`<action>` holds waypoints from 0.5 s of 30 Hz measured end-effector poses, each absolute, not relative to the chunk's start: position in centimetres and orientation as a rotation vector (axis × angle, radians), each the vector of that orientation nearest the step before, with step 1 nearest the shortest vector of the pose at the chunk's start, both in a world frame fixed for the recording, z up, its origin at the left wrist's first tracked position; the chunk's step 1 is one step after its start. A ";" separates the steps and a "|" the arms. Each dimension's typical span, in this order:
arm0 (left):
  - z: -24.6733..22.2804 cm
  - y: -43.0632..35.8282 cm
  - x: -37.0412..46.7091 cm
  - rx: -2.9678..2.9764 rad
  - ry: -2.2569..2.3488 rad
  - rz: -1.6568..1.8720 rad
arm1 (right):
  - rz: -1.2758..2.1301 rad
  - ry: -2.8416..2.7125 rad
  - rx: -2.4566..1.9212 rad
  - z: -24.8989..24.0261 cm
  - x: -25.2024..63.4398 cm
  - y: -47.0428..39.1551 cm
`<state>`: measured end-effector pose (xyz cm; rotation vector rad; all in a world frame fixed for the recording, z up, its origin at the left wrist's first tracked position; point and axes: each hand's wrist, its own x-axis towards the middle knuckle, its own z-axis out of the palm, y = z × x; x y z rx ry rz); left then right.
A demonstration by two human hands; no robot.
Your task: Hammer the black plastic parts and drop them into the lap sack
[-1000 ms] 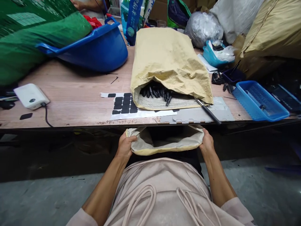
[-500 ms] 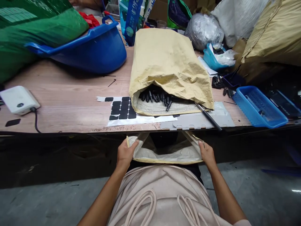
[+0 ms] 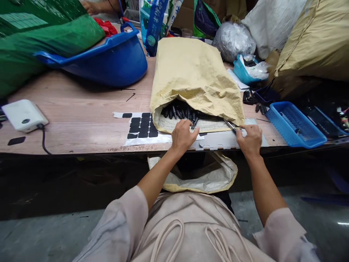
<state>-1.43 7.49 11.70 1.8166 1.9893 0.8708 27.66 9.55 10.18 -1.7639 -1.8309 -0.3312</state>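
Note:
A yellow woven bag (image 3: 191,65) lies on the table with its mouth towards me. Slender black parts (image 3: 178,111) are heaped inside the mouth. My left hand (image 3: 183,137) is at the lower lip of this bag, just below the parts, thumb and fingers apart and nothing seen in it. At the bag's right corner my right hand (image 3: 249,141) is closed around the handle of a black-handled metal tool (image 3: 229,124), whose shaft points into the mouth; the fingers mostly hide the handle. Below the table edge, a second yellow bag (image 3: 215,180) hangs open, with neither hand on it.
A sheet of black stickers (image 3: 141,125) and a grey board (image 3: 215,141) lie partly under the bag. Left are a blue basin (image 3: 109,60) and a white device (image 3: 25,115) with a cable. A blue basket (image 3: 296,123) stands right. Another person's hand (image 3: 91,7) shows at the back.
Both hands have let go of the lower bag's rim and moved up to the table. The right hand has taken hold of the tool; the left is at the upper bag's mouth.

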 end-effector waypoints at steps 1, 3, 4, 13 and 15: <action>11.3 9.2 -0.6 1.790 2.016 0.838 | -0.301 -1.848 -1.817 9.7 27.2 10.8; 10.5 11.4 0.1 1.754 2.053 0.780 | -0.257 -1.878 -1.917 8.7 26.3 12.1; 10.1 11.8 0.1 1.751 2.057 0.762 | -0.268 -1.869 -1.954 8.2 25.9 12.3; 8.1 10.2 -3.6 2.052 1.611 0.785 | -0.164 -1.846 -2.048 8.1 25.2 11.4; 7.7 10.5 -3.8 2.092 1.574 0.792 | -0.112 -1.905 -2.067 8.9 25.4 11.7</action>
